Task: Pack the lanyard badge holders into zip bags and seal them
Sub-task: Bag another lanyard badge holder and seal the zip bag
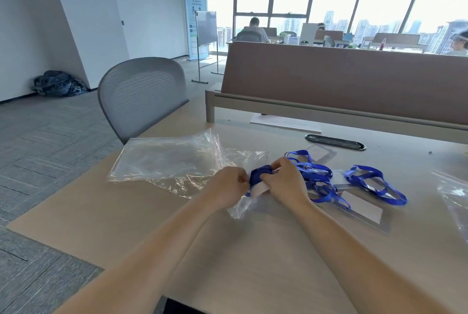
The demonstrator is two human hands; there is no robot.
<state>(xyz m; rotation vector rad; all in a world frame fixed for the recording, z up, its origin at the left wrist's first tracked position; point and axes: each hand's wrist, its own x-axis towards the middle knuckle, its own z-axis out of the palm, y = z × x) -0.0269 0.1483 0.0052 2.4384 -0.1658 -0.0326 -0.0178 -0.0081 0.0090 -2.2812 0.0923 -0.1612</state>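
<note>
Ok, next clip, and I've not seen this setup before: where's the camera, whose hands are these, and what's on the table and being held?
There is no machine here. A person works bare-handed, and the single picture comes from a wide-angle camera worn on their head, looking forward and down. The left hand and right hand both grip a rolled-up blue lanyard, just above a small clear bag. Whether it is going into the bag, I cannot tell. On the table a larger zip bag lies to the left and loose blue lanyard badge holders lie to the right. A grey chair stands beyond the table's left corner.
</note>
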